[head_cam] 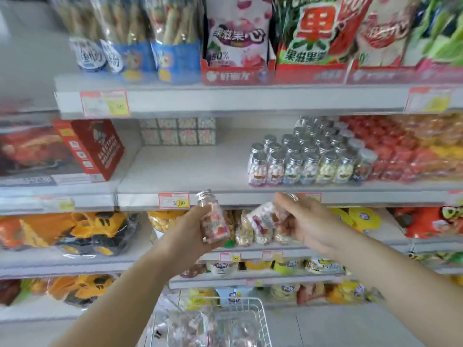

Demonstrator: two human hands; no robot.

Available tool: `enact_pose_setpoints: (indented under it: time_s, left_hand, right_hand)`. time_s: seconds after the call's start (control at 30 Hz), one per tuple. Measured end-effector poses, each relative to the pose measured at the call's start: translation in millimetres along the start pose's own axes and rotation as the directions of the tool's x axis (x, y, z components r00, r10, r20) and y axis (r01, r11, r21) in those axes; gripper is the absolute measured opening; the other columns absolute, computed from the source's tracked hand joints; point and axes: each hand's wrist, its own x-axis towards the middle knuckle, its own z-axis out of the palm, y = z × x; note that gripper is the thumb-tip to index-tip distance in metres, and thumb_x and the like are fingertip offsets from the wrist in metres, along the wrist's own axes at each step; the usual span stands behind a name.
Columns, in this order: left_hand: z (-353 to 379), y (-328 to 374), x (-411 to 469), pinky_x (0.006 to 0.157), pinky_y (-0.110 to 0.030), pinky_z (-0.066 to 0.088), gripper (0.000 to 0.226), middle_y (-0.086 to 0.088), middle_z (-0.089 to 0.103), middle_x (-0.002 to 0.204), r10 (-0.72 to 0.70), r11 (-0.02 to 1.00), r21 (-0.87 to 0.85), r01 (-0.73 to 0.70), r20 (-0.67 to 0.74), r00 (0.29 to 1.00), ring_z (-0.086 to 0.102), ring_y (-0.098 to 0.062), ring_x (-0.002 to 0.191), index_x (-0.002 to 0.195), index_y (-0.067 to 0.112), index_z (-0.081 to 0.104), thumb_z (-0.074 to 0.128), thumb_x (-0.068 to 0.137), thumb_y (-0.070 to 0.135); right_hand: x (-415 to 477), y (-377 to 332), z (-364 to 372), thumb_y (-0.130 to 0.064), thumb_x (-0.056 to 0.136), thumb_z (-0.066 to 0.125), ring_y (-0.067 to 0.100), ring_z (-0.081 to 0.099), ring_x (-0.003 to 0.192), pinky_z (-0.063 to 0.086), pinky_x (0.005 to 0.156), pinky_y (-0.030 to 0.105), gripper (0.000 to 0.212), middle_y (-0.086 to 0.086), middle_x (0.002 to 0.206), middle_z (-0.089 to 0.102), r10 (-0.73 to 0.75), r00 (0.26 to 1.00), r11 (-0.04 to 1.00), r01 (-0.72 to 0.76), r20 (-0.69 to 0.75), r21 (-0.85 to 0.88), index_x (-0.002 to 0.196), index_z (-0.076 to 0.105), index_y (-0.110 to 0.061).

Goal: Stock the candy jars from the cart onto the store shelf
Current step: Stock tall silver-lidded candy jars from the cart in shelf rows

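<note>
Two candy jars on their way to the shelf (188, 169). The left hand (193, 229) is gripping the upright jar (214, 221) by its body, cap uppermost, probably so it can be stood down directly. The right hand (303, 221) is gripping the tilted jar (263, 219). Both are hanging just below the stocked jars (310, 164) and left of them, with the cart (261, 314) sitting well below.

Red box (92, 149) mid L; snack bags (238, 33) top; yellow toy trucks (95, 229) lwr L.
</note>
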Motion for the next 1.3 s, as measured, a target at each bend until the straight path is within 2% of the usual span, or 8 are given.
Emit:
enact_pose_setpoints:
  time_s: [0.1, 0.27, 0.4, 0.57, 0.73, 1.07, 1.2, 1.3]
  left_hand:
    - [-2.4, 25.5, 25.0, 0.066, -0.007, 0.050, 0.010, 0.008, 0.062, 0.100, 0.177, 0.968, 0.179, -0.176, 0.009, 0.984, 0.064, 0.013, 0.076, 0.110, 0.021, 0.053, 0.053, 0.101, 0.026]
    - [2.2, 62.4, 98.1, 0.087, -0.039, 0.059, 0.034, -0.006, 0.067, 0.112, 0.283, 0.930, 0.256, -0.262, -0.046, 0.958, 0.070, -0.016, 0.095, 0.122, 0.012, 0.052, 0.061, 0.096, 0.031]
    - [23.2, 94.4, 151.4, 0.063, -0.030, 0.051, 0.031, -0.008, 0.063, 0.084, 0.357, 0.894, 0.288, -0.344, 0.008, 0.934, 0.065, -0.016, 0.069, 0.108, -0.002, 0.051, 0.064, 0.088, 0.017]
    - [55.0, 100.3, 199.4, 0.074, -0.035, 0.055, 0.016, 0.000, 0.066, 0.075, 0.361, 0.868, 0.361, -0.341, 0.014, 0.933, 0.066, -0.021, 0.074, 0.075, 0.016, 0.058, 0.068, 0.080, 0.028]
    - [72.5, 88.0, 211.5, 0.074, -0.033, 0.054, 0.024, 0.008, 0.054, 0.077, 0.331, 0.867, 0.372, -0.332, 0.071, 0.941, 0.054, -0.013, 0.073, 0.078, 0.022, 0.053, 0.069, 0.090, 0.011]
    - [61.7, 78.9, 222.8, 0.092, -0.036, 0.050, 0.027, 0.004, 0.069, 0.103, 0.217, 0.922, 0.269, -0.279, 0.240, 0.946, 0.058, -0.015, 0.090, 0.116, 0.019, 0.064, 0.059, 0.096, 0.002]
    - [58.8, 64.5, 226.7, 0.095, -0.035, 0.052, 0.037, -0.010, 0.066, 0.124, 0.293, 0.914, 0.224, -0.338, 0.212, 0.932, 0.060, -0.015, 0.099, 0.130, 0.015, 0.060, 0.059, 0.095, 0.001]
    - [59.7, 53.1, 228.9, 0.100, -0.036, 0.048, 0.038, -0.011, 0.066, 0.126, 0.368, 0.898, 0.178, -0.402, 0.199, 0.908, 0.061, -0.021, 0.107, 0.130, 0.010, 0.060, 0.056, 0.095, -0.004]
  right_hand:
    - [20.1, -20.2, 6.8, -0.045, 0.069, 0.071, 0.015, 0.056, 0.062, 0.046, 0.065, 0.031, 0.044, -0.004, 0.066, 0.059, -0.150, 0.987, 0.987, 0.147, -0.055, -0.059, 0.093, 0.057, -0.011]
    - [48.5, -36.8, 15.3, -0.050, 0.062, 0.076, 0.018, 0.063, 0.070, 0.052, 0.070, 0.033, 0.051, -0.006, 0.072, 0.068, -0.380, 0.900, 0.925, 0.370, -0.214, -0.086, 0.099, 0.063, -0.016]
    - [68.0, -49.4, 2.1, -0.039, 0.075, 0.077, 0.022, 0.069, 0.082, 0.055, 0.079, 0.035, 0.033, 0.004, 0.091, 0.073, -0.443, 0.819, 0.889, 0.453, -0.363, -0.064, 0.099, 0.063, -0.022]
    - [111.5, -64.9, -27.2, -0.024, 0.085, 0.077, 0.022, 0.070, 0.083, 0.057, 0.087, 0.052, 0.021, 0.016, 0.102, 0.066, -0.467, 0.728, 0.882, 0.428, -0.502, -0.200, 0.097, 0.060, -0.019]
    - [148.9, -75.1, -39.9, -0.046, 0.073, 0.074, 0.028, 0.072, 0.079, 0.056, 0.079, 0.057, 0.039, 0.006, 0.086, 0.073, -0.511, 0.676, 0.849, 0.303, -0.531, -0.433, 0.091, 0.065, -0.012]
    - [195.4, -97.6, -41.5, -0.019, 0.084, 0.064, 0.008, 0.044, 0.052, 0.032, 0.042, 0.010, 0.025, -0.011, 0.054, 0.049, -0.506, 0.804, 0.653, 0.120, -0.313, -0.747, 0.066, 0.047, -0.016]
    - [219.5, -100.6, -45.0, -0.038, 0.084, 0.066, 0.012, 0.064, 0.084, 0.052, 0.086, 0.028, 0.027, -0.008, 0.086, 0.069, -0.533, 0.818, 0.535, 0.127, -0.217, -0.835, 0.084, 0.071, -0.011]
    - [231.4, -108.1, -50.7, -0.041, 0.086, 0.070, 0.019, 0.061, 0.098, 0.044, 0.071, 0.018, 0.035, 0.002, 0.098, 0.066, -0.477, 0.869, 0.421, 0.095, -0.131, -0.902, 0.097, 0.069, -0.008]
